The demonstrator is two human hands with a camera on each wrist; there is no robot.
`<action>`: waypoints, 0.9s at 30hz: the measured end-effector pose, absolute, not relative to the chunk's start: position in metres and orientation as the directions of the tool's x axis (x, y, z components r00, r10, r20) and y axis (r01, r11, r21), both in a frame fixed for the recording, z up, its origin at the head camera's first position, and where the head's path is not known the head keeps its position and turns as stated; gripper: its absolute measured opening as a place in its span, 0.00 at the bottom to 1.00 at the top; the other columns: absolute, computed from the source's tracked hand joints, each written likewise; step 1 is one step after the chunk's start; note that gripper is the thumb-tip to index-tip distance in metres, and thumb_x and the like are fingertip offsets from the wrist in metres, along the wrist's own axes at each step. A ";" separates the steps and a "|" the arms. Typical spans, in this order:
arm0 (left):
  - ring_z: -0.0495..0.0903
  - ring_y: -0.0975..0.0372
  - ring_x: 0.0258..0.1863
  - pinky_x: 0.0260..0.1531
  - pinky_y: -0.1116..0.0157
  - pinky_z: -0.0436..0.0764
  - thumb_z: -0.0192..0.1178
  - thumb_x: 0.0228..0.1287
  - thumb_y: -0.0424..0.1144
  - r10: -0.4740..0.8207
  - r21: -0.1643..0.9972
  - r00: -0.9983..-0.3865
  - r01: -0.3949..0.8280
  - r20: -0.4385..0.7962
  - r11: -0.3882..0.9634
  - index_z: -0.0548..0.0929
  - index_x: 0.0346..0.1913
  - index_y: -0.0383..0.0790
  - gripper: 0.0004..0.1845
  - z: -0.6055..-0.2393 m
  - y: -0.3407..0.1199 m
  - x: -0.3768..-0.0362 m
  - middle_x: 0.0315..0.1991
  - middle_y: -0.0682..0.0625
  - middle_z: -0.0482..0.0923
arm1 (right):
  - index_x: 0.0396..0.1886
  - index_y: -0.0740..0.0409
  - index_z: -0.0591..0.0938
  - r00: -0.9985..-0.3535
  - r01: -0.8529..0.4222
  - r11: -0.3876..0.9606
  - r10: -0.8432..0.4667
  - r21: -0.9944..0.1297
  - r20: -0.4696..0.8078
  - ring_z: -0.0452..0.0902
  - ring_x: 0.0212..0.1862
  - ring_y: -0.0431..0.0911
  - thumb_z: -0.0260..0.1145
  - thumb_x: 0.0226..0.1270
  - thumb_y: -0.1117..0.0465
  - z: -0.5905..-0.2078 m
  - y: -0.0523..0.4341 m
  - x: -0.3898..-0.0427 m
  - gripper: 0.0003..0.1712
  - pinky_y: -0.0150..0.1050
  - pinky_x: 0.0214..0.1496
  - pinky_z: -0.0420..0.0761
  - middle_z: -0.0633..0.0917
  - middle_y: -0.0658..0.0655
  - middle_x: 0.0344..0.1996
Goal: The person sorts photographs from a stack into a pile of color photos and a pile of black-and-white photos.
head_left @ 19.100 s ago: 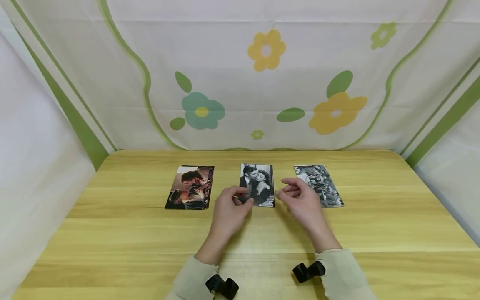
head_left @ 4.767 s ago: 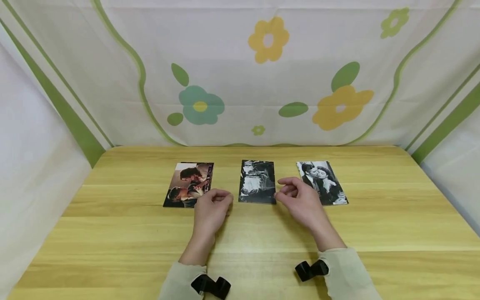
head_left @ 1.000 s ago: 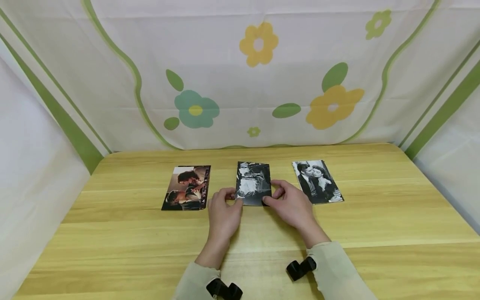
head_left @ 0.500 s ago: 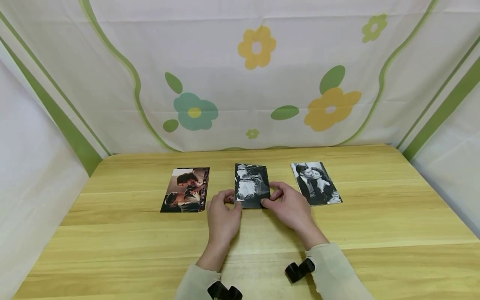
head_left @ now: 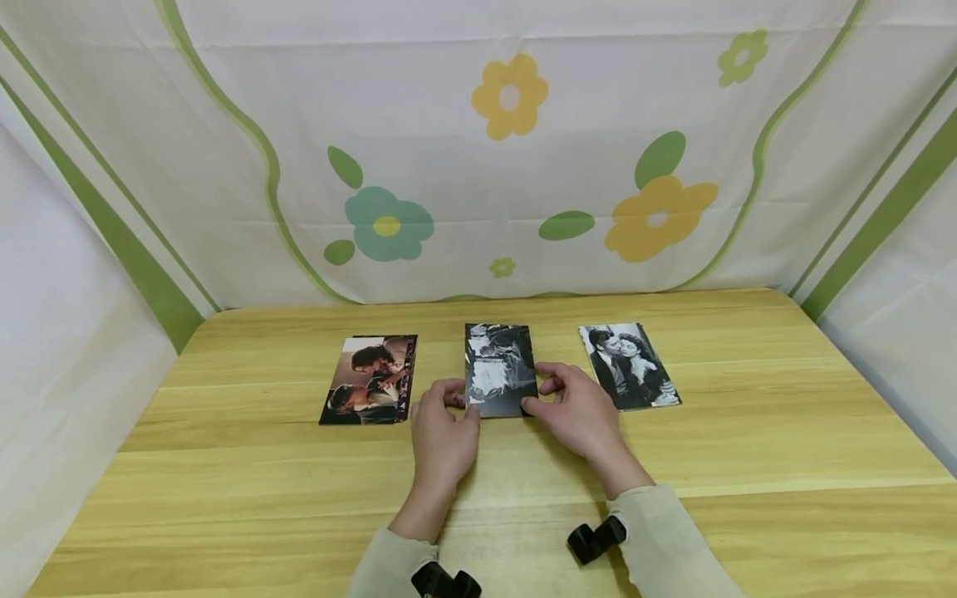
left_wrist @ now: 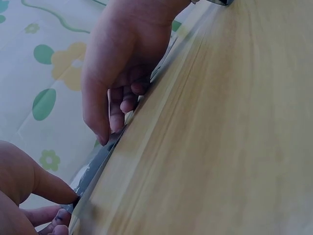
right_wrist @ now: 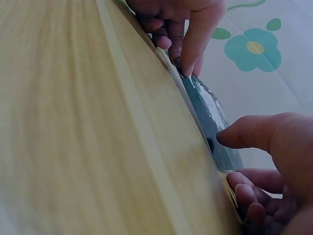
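In the head view, a dark black-and-white photo print (head_left: 499, 365) lies in the middle of a row of three. My left hand (head_left: 446, 432) pinches its lower left corner, the thumb at the near edge. At the lower right corner my right hand (head_left: 579, 411) grips it, thumb on top and fingers along the side. The right wrist view shows the glossy print (right_wrist: 201, 105) low over the table, its near corner between the right thumb (right_wrist: 244, 132) and fingers. From the left wrist the print (left_wrist: 95, 164) appears edge-on, stretching between both hands.
A colour photo stack (head_left: 366, 382) lies to the left, edges slightly uneven. On the right lies a black-and-white photo of a couple (head_left: 631, 365). A flowered cloth (head_left: 449, 124) hangs behind the wooden table (head_left: 247, 490). Each wrist wears a black camera.
Since the oldest frame, the couple photo has passed from the middle to the right, showing the dark print. My left hand has come back from the left stack; both hands now hold the middle print.
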State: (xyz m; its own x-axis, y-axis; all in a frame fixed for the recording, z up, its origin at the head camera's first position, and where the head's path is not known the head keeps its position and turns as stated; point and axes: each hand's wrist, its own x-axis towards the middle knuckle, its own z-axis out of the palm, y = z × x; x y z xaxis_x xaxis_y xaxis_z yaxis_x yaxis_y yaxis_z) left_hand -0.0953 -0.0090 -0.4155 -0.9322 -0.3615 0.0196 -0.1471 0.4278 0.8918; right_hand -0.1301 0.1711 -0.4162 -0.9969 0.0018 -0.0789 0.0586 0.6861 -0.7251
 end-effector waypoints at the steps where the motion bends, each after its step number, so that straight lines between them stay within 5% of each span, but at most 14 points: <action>1: 0.71 0.56 0.41 0.42 0.61 0.70 0.68 0.59 0.24 -0.362 0.892 -0.932 -0.149 0.017 0.427 0.86 0.56 0.34 0.20 -0.416 -0.009 -0.095 0.40 0.43 0.84 | 0.70 0.48 0.84 -0.997 0.057 0.685 0.001 -0.726 -0.077 0.78 0.39 0.42 0.78 0.64 0.50 -0.416 0.171 -0.130 0.33 0.39 0.43 0.72 0.88 0.49 0.46; 27: 0.76 0.59 0.35 0.39 0.66 0.74 0.67 0.69 0.29 -0.396 0.927 -0.918 -0.126 0.026 0.353 0.90 0.54 0.35 0.13 -0.415 -0.010 -0.095 0.39 0.43 0.85 | 0.72 0.52 0.82 -0.997 0.070 0.551 0.007 -0.831 -0.079 0.79 0.39 0.44 0.77 0.67 0.57 -0.411 0.167 -0.126 0.34 0.37 0.41 0.76 0.89 0.56 0.47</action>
State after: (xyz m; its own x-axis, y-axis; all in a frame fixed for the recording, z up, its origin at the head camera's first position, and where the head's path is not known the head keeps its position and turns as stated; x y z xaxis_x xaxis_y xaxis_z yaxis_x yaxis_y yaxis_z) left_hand -0.0947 -0.0098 -0.4146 -0.9180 -0.3958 0.0260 -0.1260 0.3530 0.9271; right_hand -0.1262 0.1668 -0.4115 -0.9969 0.0071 -0.0790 0.0698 0.5512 -0.8314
